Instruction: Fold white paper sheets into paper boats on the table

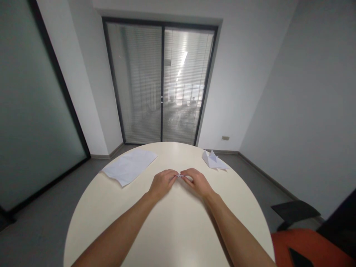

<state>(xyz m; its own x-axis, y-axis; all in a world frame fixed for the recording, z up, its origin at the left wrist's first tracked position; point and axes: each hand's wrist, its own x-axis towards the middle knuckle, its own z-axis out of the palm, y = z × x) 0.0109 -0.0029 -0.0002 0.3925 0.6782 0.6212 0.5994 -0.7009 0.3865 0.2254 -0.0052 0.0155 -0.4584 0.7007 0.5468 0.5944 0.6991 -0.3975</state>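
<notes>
Between my fingertips is a small folded piece of white paper (179,175), mostly hidden by the fingers. My left hand (163,183) pinches its left end. From the other side my right hand (197,181) grips it between thumb and fingers. Both hands are close together over the middle of the round white table (172,230). The exact folded shape of the paper is too small to make out.
A large white sheet of paper (129,166) lies at the table's left. Folded white paper shapes (213,160) rest near the far right edge. An orange chair (308,246) with a black armrest (296,213) stands at the right.
</notes>
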